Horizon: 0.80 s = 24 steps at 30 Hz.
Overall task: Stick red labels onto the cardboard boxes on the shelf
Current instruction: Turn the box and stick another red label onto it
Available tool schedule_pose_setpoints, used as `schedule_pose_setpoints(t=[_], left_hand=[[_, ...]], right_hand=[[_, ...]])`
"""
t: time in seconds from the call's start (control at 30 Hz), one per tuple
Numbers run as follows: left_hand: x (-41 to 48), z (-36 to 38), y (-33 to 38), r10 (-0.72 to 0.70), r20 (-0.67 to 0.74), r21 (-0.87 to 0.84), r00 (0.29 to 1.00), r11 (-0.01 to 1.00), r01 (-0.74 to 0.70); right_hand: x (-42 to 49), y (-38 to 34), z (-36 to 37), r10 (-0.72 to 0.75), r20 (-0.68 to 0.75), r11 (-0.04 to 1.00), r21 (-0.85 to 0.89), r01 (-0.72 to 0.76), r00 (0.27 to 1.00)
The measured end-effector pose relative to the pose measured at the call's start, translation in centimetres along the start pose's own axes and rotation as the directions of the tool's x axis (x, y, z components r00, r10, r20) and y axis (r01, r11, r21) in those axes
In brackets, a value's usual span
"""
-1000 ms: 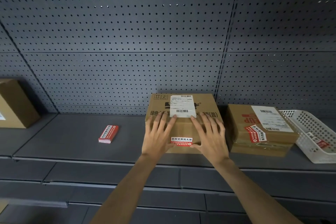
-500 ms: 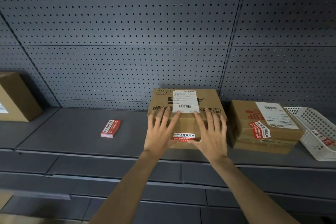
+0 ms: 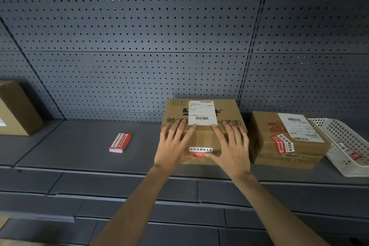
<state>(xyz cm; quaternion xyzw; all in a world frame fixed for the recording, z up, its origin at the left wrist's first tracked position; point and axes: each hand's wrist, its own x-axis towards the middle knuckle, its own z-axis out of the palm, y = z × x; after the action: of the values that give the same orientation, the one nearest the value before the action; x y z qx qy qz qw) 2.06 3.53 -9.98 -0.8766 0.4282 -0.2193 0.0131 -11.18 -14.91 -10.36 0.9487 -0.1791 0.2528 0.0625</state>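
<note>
Cardboard box [image 3: 203, 138] sits on the shelf [image 3: 79, 146] right of centre, where it was a second ago, with both hands unmoved on it. The left hand [image 3: 173, 146] and right hand [image 3: 233, 148] press flat, fingers straight and spread. The red label [image 3: 200, 151] lies between them at the box's near edge, a thumb at each lower corner.

Red label [image 3: 200, 151] on the near side of the middle box [image 3: 229, 110]: its white band reads 此标签撕毁无效, and the finer lines beneath are too small to read. Up top, black print opens with 绿色 and closes with (普). The white shipping label [image 3: 202, 113] shows barcodes only. Right box [image 3: 259, 152]: red letters "UP", and 此标签撕毁无效 again on a tilted red sticker [image 3: 282, 143].
</note>
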Motion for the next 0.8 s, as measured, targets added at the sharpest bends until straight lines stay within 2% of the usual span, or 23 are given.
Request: schedule_pose_setpoints(t=[0.1,0.33,0.5,0.63,0.8], left_hand=[[0.1,0.1,0.4,-0.016,0.009,0.023,1.0,1.0,0.016],[-0.1,-0.4,-0.1,-0.006,0.019,0.06,1.0,0.998,0.005],[0.1,-1.2,0.9,-0.055,0.008,0.002,0.998,0.998,0.055],[0.7,-1.5,2.5,-0.138,-0.01,0.017,0.99,0.99,0.138],[0.8,-1.2,1.0,-0.083,-0.079,0.083,0.993,0.993,0.089]], right_hand=[[0.2,-0.5,0.2,0.027,-0.025,1.0,0.004,-0.027,0.999],[0.0,1.1,-0.4,-0.057,0.027,0.998,-0.026,0.058,0.998],[0.0,-0.1,-0.9,0.017,-0.019,0.997,0.076,-0.016,1.0],[0.2,-1.5,-0.9,0.091,-0.049,0.993,0.076,-0.087,0.995],[0.2,0.2,-0.8,0.01,-0.057,0.998,0.057,-0.007,0.998]])
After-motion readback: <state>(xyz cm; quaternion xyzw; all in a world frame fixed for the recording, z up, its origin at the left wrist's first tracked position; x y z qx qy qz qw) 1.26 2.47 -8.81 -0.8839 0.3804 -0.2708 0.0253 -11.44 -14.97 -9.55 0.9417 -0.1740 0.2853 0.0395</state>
